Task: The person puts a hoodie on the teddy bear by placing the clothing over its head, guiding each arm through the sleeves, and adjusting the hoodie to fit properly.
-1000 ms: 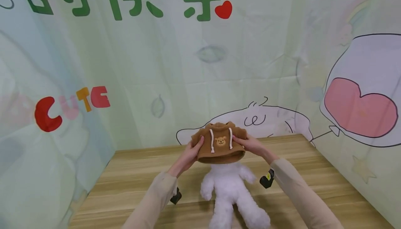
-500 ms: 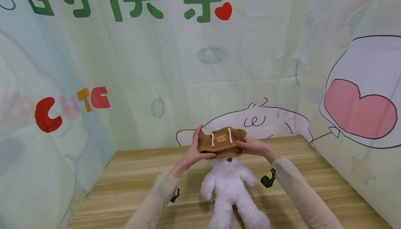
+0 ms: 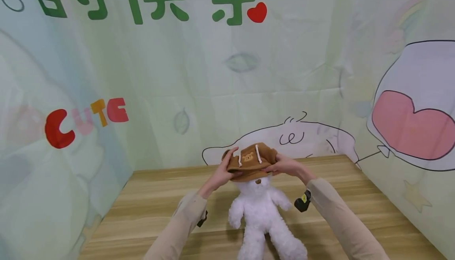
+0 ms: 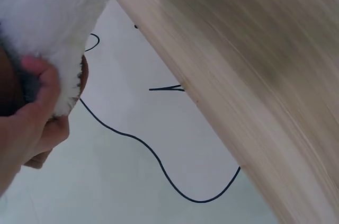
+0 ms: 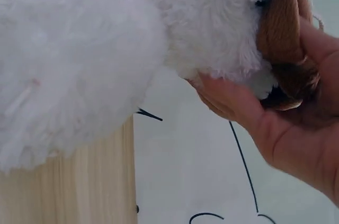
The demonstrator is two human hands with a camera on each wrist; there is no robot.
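A small brown hoodie (image 3: 251, 166) with white drawstrings and a bear-face patch is pulled over the upper head of a white plush bear (image 3: 259, 208). The bear's brown nose shows just under the hem; its eyes are covered in the head view. My left hand (image 3: 221, 173) holds the hoodie's left side, thumb by the hem. On the opposite side my right hand (image 3: 287, 166) grips the hem and cloth. The right wrist view has the hoodie (image 5: 280, 28) against the white fur, with the right hand's (image 5: 296, 134) fingers at its opening.
The bear lies on its back on a wood-grain table (image 3: 160, 208), legs toward me. Behind the table's far edge hangs a pale printed curtain (image 3: 170, 74). A black wrist device (image 3: 303, 201) sits by the right cuff.
The hoodie, first held spread above the bear's head, has come down and its opening now surrounds the head top. Both hands have shifted their hold toward the hem.
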